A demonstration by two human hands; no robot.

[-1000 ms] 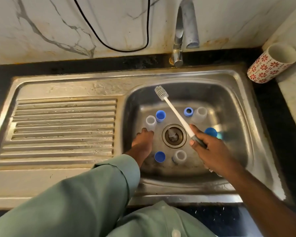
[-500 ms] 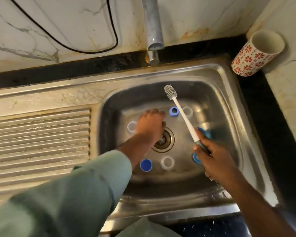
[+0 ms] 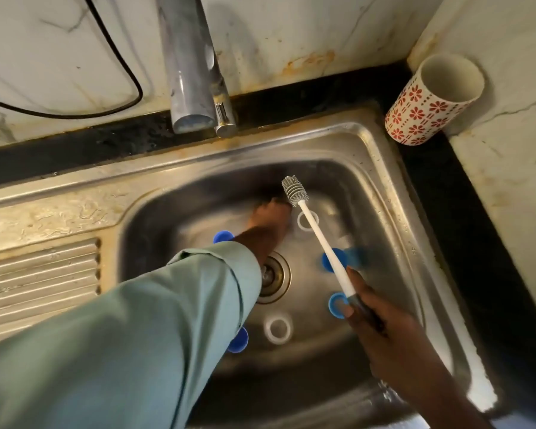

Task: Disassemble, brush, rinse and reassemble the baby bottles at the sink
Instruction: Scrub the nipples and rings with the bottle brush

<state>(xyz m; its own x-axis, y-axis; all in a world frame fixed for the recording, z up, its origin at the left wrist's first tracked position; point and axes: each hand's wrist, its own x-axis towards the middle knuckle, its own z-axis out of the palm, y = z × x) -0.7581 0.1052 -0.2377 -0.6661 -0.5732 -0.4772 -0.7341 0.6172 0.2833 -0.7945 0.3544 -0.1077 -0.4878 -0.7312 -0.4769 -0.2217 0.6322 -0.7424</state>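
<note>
The left hand [image 3: 271, 218], its fingers too blurred to read, reaches beyond the drain [image 3: 274, 277] near a clear bottle [image 3: 307, 221], while the right hand [image 3: 381, 332] grips the bottle brush [image 3: 319, 239].

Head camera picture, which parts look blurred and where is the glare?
Head view: the left hand deep in the steel sink is smeared by motion blur; the blue bottle piece beside the white bottle brush is smeared too; glare streaks the sink's near right rim; the red-flowered cup stays sharp.
</note>
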